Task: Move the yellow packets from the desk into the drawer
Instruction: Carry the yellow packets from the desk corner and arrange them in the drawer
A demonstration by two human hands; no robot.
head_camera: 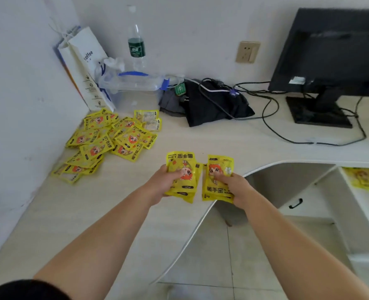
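A loose pile of several yellow packets (110, 141) with a cartoon face lies on the pale desk (92, 213) in the left corner by the wall. My left hand (164, 182) grips a small stack of yellow packets (182, 169) above the desk's front edge. Just to its right, my right hand (233, 187) grips another yellow packet (219, 167). At the far right, the open drawer (352, 187) under the desk holds more yellow packets (365, 177).
A white coffee paper bag (84, 68), a clear plastic box with blue clips (133, 87) and a water bottle (137, 46) stand at the back. Dark cloth (211, 105) with cables and a black monitor (330, 57) occupy the right side. A cabinet handle (296, 203) sits below.
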